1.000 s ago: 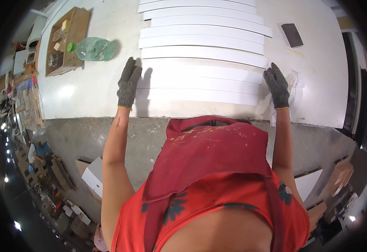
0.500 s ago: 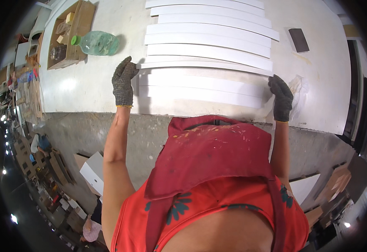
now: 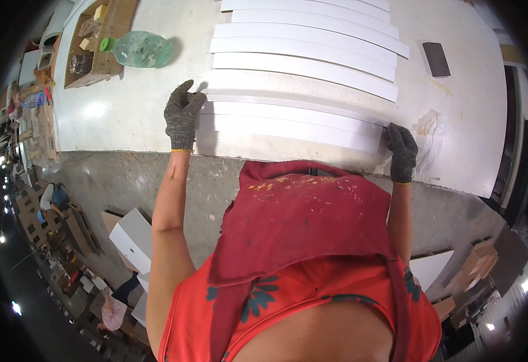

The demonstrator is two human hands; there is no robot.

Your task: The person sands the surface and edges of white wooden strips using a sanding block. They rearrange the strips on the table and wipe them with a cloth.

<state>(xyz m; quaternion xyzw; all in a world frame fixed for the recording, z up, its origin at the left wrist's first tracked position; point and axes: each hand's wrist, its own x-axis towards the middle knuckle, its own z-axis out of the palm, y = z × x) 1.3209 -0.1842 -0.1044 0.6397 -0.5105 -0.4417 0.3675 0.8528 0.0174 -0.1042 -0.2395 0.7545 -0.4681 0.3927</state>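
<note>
Flanking white strips: one left hand, one right hand; one bottle.

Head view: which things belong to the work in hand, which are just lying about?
Seemingly part of the work:
- left hand and right hand, gloved, at opposite ends of the near white strips
- near white strips
- far white strips

Seemingly just lying about:
- green-capped bottle
- open box
- dark block
- crumpled plastic

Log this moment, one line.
Left hand: at left end of nearest white strips | right hand: at their right end | green bottle: lying left
</note>
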